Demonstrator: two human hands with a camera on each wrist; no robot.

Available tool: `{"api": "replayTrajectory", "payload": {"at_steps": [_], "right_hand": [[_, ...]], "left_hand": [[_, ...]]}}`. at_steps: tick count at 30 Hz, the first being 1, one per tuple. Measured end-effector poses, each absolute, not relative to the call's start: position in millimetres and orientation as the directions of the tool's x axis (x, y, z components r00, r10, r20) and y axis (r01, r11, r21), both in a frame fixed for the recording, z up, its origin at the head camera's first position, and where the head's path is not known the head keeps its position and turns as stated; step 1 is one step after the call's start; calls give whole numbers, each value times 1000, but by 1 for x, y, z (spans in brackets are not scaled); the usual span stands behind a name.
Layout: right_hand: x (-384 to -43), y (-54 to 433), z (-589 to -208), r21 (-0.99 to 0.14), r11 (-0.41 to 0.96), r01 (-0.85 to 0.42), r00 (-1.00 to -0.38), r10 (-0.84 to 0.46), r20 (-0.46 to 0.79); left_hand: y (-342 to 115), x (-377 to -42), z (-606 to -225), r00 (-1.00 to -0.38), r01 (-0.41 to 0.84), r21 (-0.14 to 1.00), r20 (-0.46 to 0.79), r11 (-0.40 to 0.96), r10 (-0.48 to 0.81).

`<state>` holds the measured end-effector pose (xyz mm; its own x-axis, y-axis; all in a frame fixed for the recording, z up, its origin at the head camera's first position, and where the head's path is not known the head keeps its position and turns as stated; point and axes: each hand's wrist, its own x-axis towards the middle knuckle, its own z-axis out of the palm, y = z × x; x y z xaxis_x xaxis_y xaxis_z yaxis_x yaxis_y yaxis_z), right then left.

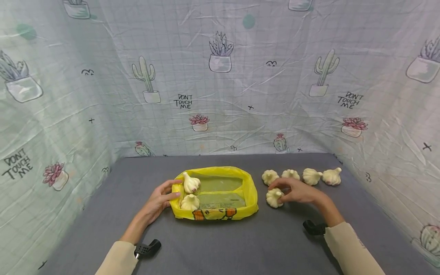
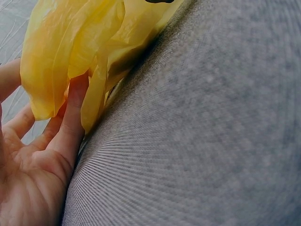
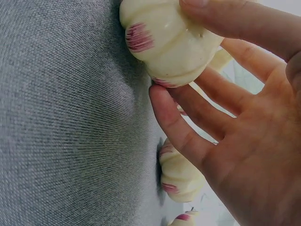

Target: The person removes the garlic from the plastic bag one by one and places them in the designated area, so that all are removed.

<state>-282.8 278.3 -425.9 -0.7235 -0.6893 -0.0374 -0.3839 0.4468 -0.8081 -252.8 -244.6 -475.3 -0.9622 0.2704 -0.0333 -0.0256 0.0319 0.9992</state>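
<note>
A yellow plastic bag stands spread open in a low rectangular shape on the table, with orange and black print on its front. Two garlic bulbs lie at its left end: an upper one and a lower one. My left hand holds the bag's left side, thumb and forefinger at the rim; in the left wrist view other fingers reach under the yellow plastic. To the right of the bag, my right hand grips another garlic bulb between thumb and fingers, close to the tabletop.
Several more garlic bulbs lie in a row behind my right hand. The table has a dark grey cloth. A pale printed curtain hangs along the back and both sides. Each wrist wears a black device.
</note>
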Motion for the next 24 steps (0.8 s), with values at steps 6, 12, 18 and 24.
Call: {"api": "replayTrajectory", "payload": {"at_steps": [6,12,18,24], "right_hand": [[-283,278,-424,-812,424,-400,-707,-707,-21],[-283,282,-422,-814,414,-406,-699,-715,-15],[-283,284,-420,-826,412,-385,-698,-715,-31],[-282,284,-421,-817,426,-388,-700,-713,-39]], "left_hand": [[-245,-252,-474,-964,-44,999,-50,29,260],[-245,-253,-473,-963,-36,999,-43,31,265],[-244,-253,-474,-964,-40,999,-45,24,263],[-244,-254,-476,-964,-37,999,-39,14,264]]}}
